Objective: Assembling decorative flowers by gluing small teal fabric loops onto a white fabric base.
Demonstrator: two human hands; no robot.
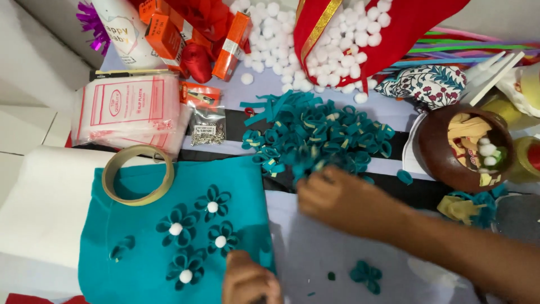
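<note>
Near the hands: a pile of teal felt loops point(315, 138) lies just past the right hand point(337, 200), touching its fingertips.
Right hand: fingers curled into the pile; grip blurred, cannot tell.
Left hand point(247, 278): loosely closed, resting on the teal cloth point(135, 264).
Cloth: soft, flat, with felt flowers point(212, 205) and white pom-pom middles.

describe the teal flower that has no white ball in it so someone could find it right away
Start at the big teal felt sheet on the left, which carries four teal felt flowers with white pompom centres. Go right, past the left hand and under the right forearm, to the pale tabletop. There lies a lone teal flower, off the sheet, with no white centre.
</note>
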